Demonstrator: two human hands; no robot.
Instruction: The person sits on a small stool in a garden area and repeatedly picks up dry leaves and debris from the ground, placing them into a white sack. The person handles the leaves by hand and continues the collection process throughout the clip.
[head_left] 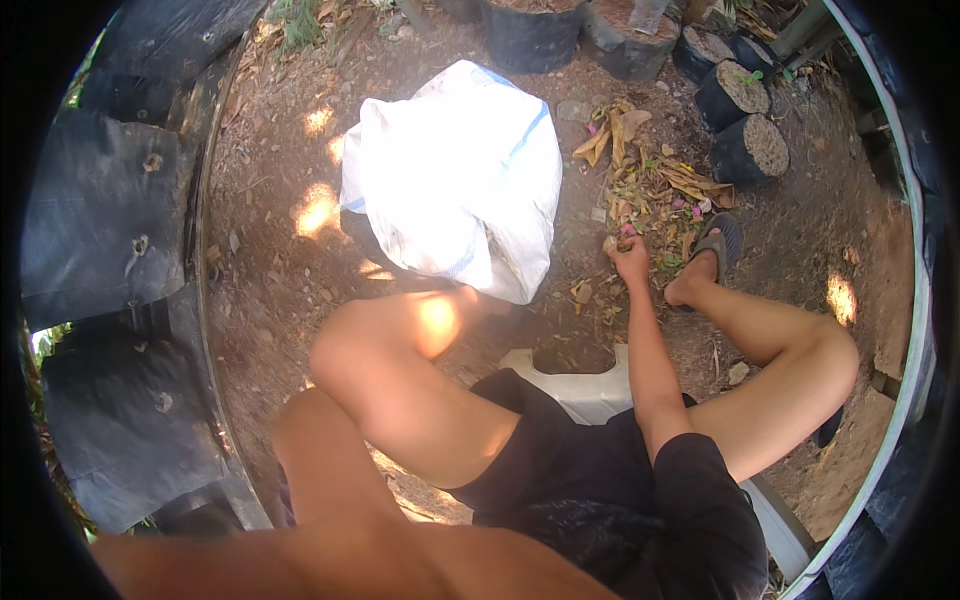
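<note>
Head view, right hand (631, 262) perhaps gripping dry leaves (655, 190)

Right arm runs out straight from the shoulder, between the two bare knees, short dark sleeve at the upper arm, forearm bare. Right hand (631, 258) is at full reach, just short of the right foot (692, 281), which sits a little to its right; fingers curled in, closed on something small and pale, too small to make out. Wrist in line with the forearm, back of the hand up. Left forearm lies across the bottom of the view, bare, elbow bent; left hand is hidden behind the left thigh, far back from the foot.
</note>
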